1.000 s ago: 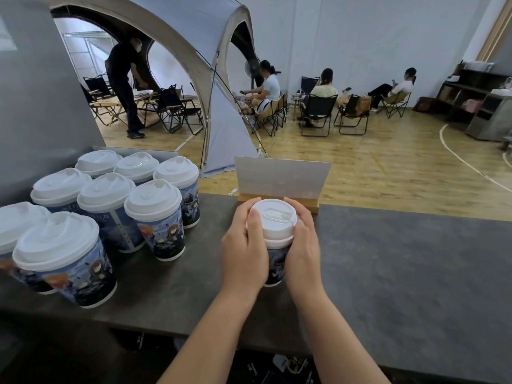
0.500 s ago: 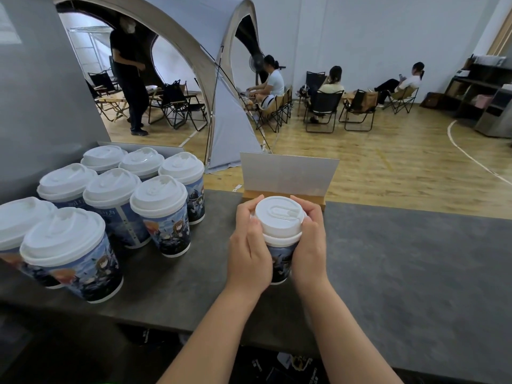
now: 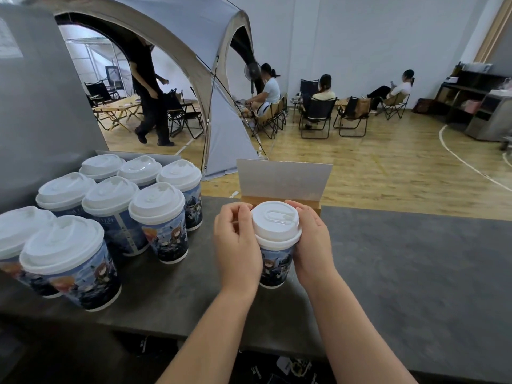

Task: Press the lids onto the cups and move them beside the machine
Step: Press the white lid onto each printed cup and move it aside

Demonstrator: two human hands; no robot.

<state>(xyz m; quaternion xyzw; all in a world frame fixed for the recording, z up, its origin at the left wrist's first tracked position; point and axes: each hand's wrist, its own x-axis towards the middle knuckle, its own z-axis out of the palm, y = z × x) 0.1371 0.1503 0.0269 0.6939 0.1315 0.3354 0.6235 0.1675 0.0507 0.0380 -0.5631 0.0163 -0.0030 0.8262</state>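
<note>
Head view shows a dark grey counter [image 3: 401, 273] where the left hand [image 3: 237, 245] and right hand [image 3: 313, 245] curl around an upright printed cup [image 3: 275, 266], fingers at the rim of its white lid [image 3: 275, 221]. Left of it, well apart, a cluster of lidded cups [image 3: 110, 214] stands beside a grey machine [image 3: 36, 120]. Behind the counter stands a white card sign [image 3: 282, 180], then a wooden floor [image 3: 388, 167], a grey tent [image 3: 194, 37], and people seated on folding chairs [image 3: 317, 117].
</note>
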